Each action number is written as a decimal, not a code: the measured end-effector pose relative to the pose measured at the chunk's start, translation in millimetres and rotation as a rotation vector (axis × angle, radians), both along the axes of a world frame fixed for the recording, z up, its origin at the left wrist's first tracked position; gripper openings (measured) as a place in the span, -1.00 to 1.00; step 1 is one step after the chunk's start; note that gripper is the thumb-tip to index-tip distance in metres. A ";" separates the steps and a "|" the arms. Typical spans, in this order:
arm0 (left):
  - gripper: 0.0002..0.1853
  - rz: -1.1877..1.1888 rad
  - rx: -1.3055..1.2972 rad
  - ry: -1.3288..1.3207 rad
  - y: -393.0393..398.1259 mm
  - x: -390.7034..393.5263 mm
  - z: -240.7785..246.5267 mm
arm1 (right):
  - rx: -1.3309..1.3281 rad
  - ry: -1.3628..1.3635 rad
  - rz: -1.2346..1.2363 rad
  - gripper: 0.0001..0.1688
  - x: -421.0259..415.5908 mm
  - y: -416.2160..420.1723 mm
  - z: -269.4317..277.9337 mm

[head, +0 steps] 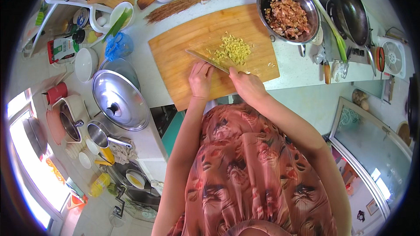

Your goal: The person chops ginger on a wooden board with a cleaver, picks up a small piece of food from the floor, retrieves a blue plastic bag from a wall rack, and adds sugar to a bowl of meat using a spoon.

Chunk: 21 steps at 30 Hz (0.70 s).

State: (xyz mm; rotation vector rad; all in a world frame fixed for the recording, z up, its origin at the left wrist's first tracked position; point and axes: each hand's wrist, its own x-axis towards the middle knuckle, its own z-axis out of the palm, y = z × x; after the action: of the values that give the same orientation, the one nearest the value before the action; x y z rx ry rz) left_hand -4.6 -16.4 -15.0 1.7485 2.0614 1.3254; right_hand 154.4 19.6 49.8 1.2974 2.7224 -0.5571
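On a wooden cutting board (183, 46) lies a pile of finely chopped pale yellow pieces (235, 49), which look like ginger. My right hand (247, 83) grips a kitchen knife (204, 57) at its handle end. The blade slants away to the upper left, just beside the pile, seen nearly edge-on. My left hand (200, 78) is at the near side of the blade with its fingers curled against it. Whether those fingers pinch the blade is hidden. A few stray bits lie near the board's right edge.
A steel pan (315, 23) of minced meat (290, 16) overlaps the board's far right corner. A straw brush (183, 6) lies behind the board. At right are a scallion (331, 26), another knife (327, 52) and a wok (352, 13). A pot lid (123, 100) stands left.
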 end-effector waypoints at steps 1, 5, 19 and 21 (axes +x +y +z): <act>-0.90 0.001 0.007 -0.006 -1.2 -0.3 -1.8 | -0.003 -0.012 0.003 -0.79 -3.7 0.8 0.2; -0.89 0.004 0.025 0.003 -1.5 0.6 -2.9 | -0.009 -0.010 0.007 -0.83 -16.8 8.2 -9.7; -0.88 0.028 0.007 0.022 -8.6 1.0 -3.9 | -0.011 0.052 0.032 -0.79 7.1 -3.6 0.1; -0.88 0.020 0.019 0.022 -9.0 0.1 -4.2 | -0.006 0.008 0.052 -0.78 3.5 -1.1 -0.8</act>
State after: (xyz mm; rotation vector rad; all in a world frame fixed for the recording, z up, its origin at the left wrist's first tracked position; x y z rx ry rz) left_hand -4.5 -25.5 -19.2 1.7624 2.0908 1.3410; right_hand 157.9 18.5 48.9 1.2214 2.7503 -0.5667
